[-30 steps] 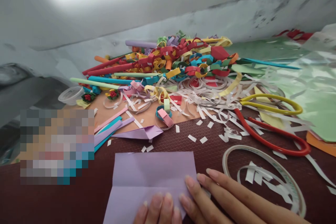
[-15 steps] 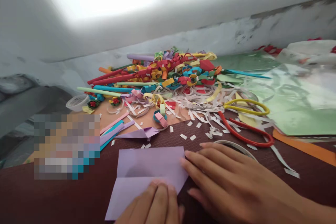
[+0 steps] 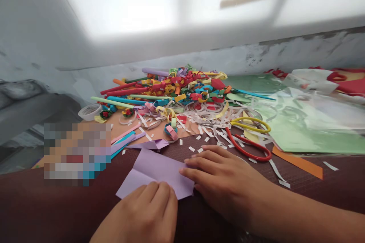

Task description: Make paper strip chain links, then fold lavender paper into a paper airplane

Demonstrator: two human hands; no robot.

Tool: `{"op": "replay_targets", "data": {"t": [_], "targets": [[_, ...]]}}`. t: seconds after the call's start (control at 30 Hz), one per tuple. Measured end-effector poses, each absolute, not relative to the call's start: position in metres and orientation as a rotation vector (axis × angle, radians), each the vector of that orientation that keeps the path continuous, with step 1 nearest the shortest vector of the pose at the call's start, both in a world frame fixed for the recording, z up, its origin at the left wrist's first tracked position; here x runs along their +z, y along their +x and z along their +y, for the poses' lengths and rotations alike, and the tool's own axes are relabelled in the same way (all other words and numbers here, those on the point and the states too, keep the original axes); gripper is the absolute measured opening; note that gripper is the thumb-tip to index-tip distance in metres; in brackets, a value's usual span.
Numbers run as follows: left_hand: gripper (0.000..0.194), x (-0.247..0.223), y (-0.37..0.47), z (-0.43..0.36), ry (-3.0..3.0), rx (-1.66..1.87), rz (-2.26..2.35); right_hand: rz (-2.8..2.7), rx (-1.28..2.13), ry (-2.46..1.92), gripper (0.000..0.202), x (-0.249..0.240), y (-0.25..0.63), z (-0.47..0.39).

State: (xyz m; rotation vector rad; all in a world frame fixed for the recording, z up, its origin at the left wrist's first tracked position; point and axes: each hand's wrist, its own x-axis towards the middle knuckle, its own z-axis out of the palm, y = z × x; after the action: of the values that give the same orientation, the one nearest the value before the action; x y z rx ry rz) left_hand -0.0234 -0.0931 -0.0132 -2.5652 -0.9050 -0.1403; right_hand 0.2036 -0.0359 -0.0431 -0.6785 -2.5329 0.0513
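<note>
A sheet of light purple paper (image 3: 159, 169) with a crease across it lies on the dark red table at the front. My left hand (image 3: 145, 210) is at its lower edge, fingers curled together on the paper. My right hand (image 3: 225, 180) rests at the paper's right side, fingers spread, with some fingertips on its edge. Just behind the sheet is a folded purple piece (image 3: 152, 144). Scissors with one yellow and one red handle (image 3: 251, 148) lie behind my right hand.
A heap of coloured paper chains and rolled tubes (image 3: 171, 87) stands at the back. White paper scraps (image 3: 191, 149) are scattered before it. Green sheets (image 3: 308, 133) and an orange strip (image 3: 299, 162) lie at the right, a clear round container (image 3: 89, 111) at the left.
The purple sheet has turned clockwise. My left hand has shifted left and its fingers have curled more. My right hand has moved left along with the paper's edge, and the view has tilted up.
</note>
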Motion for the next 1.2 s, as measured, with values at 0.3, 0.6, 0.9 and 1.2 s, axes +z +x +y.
{"op": "replay_targets", "data": {"t": [0.3, 0.6, 0.9, 1.2], "targets": [[0.03, 0.003, -0.057, -0.086, -2.525, -0.646, -0.648, -2.296, -0.088, -0.36, 0.028, -0.008, 0.219, -0.05], [0.028, -0.017, -0.049, -0.056, -2.748, -0.965, -0.818, -2.247, -0.048, -0.301, 0.018, -0.013, 0.209, -0.046], [0.036, -0.034, -0.055, -0.051, -2.712, -0.949, -0.813, -2.309, 0.136, -0.213, 0.035, -0.018, 0.207, -0.051], [0.031, -0.029, -0.063, -0.054, -2.763, -0.784, -0.807, -2.59, 0.157, -0.333, 0.031, -0.01, 0.208, -0.051]]}}
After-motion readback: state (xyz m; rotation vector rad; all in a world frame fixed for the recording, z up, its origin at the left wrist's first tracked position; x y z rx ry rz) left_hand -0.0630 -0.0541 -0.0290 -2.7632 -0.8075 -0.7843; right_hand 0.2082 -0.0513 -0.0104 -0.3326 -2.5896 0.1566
